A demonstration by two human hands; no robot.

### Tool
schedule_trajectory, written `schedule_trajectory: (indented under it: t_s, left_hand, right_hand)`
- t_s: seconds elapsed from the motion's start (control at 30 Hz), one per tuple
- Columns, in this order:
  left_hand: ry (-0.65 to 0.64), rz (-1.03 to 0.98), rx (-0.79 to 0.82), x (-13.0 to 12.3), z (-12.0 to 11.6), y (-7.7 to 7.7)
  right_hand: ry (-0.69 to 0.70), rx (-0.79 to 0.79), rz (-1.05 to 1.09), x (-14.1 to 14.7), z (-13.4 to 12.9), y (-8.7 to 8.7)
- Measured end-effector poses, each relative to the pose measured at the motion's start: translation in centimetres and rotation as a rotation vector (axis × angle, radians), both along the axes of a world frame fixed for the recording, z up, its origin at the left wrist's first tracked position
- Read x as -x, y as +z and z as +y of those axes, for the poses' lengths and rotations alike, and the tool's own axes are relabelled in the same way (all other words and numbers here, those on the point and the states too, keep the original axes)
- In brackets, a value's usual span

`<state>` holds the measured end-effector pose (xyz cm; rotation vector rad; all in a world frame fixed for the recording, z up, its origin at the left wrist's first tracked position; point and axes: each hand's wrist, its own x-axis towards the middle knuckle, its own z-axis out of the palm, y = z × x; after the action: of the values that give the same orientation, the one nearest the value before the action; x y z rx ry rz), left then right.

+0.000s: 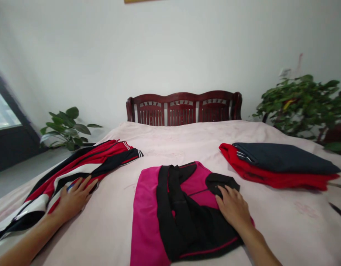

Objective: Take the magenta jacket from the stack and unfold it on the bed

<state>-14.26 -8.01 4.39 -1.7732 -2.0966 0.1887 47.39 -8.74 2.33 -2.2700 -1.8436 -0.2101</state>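
Item one on my remote feed: the left hand (73, 199), palm down, fingers spread wide and flat. It rests on a striped track jacket (89, 162) in red, black and white, and holds no fold of cloth that I can see. The jacket lies crumpled and lengthwise along the left side of the bed, one sleeve with white stripes reaching toward the middle.

Item two: the right hand (233, 208), also palm down and open, its fingers lightly apart. It rests on a pink and black jacket (184, 218), with the fingertips (221, 190) on a black sleeve folded across the garment. I see no closed grip here either. This jacket lies in the middle of the bed, directly in front of me, partly folded, with its black sleeves turned inward over the pink body.

Item three: a folded stack to the right of the hands, well apart from both. A dark navy garment (281, 159) sits on top of a red garment (270, 177).

Surroundings: a pale pink bed cover (170, 142) runs beneath all three items. Beyond it stands a dark red wooden headboard (184, 109) against a white wall (170, 48). A leafy green plant (66, 129) stands at the far left of the bed, another (303, 103) at the far right, and a window (3, 109) shows at the left edge.
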Motion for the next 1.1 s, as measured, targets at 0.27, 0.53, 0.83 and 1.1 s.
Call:
schedule_trajectory:
  t_s: [0.27, 0.53, 0.83, 1.1]
  left_hand:
    - [-0.305, -0.559, 0.067, -18.2, 1.3, 3.3]
    - [-0.603, -0.907, 0.369, -35.2, -4.2, 3.6]
    - [-0.68, -0.88, 0.202, -32.9, -3.7, 4.3]
    - [0.176, -1.373, -0.527, -15.7, -4.5, 3.5]
  right_hand:
    - [0.001, -0.002, 0.05, 0.4, -0.5, 0.9]
    - [0.014, 0.011, 0.086, 0.2, -0.5, 1.0]
    - [0.035, 0.001, 0.095, -0.4, -0.1, 0.3]
    - [0.026, -0.002, 0.076, -0.3, -0.2, 0.3]
